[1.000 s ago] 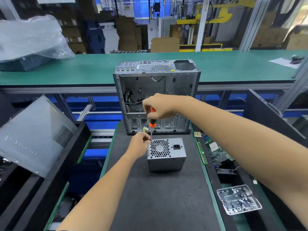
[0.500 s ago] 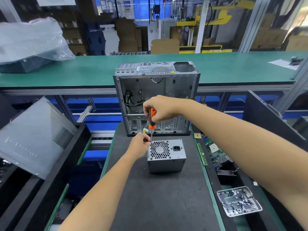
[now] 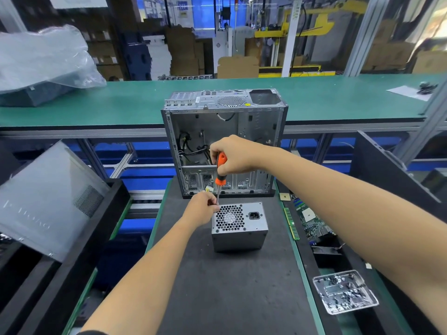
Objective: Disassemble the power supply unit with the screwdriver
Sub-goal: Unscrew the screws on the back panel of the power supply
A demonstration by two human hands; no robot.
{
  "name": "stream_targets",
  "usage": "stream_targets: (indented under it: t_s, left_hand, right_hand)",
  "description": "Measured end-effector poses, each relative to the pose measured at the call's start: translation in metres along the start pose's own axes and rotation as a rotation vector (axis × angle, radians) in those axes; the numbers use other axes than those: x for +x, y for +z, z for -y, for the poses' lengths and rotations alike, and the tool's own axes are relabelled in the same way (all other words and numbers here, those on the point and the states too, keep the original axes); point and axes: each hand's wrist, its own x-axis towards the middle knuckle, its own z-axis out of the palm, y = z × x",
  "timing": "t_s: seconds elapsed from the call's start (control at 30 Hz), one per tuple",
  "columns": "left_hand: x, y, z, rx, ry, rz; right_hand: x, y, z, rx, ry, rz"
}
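Far to the left of the power supply unit point(image 3: 239, 226), a grey side panel point(image 3: 48, 201) leans tilted in a black bin, and a clear plastic bag point(image 3: 43, 56) lies on the green desk point(image 3: 121, 105) beyond it. The left hand point(image 3: 202, 209) sits at the unit's upper left corner, fingers pinched narrow around the screwdriver's shaft just above the tip. The unit itself stands on the dark mat point(image 3: 229, 286), fan grille and power socket facing up. Directly above that corner, the right hand point(image 3: 235, 154) is closed around the orange-and-black handle of the screwdriver point(image 3: 220, 175), which is held nearly upright. Behind the unit stands an open, gutted computer case point(image 3: 225, 141). To the unit's right lie circuit boards point(image 3: 312, 221), and nearer me a clear tray of screws point(image 3: 344, 291).
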Motion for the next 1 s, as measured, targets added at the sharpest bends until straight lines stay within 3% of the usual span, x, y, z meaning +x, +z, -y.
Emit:
stream_targets:
  t_s: [0.37,0.67,0.8,1.0]
  left_hand:
    - [0.000,0.010,0.002,0.066,0.077,-0.092]
    - [-0.003,-0.003,0.014,-0.080,0.072,-0.230]
    - [-0.005,-0.013,0.035,-0.064,-0.065,-0.309]
    - [-0.031,-0.015,0.097,-0.083,-0.263,-0.281]
  right_hand:
    - [-0.008,-0.014,-0.010,0.082,0.135,0.014]
    - [-0.003,0.005,-0.017,0.079,0.270,0.369]
    - [0.009,0.019,-0.014,0.012,0.259,0.374]
    - [0.028,0.054,-0.011,-0.006,0.205,0.332]
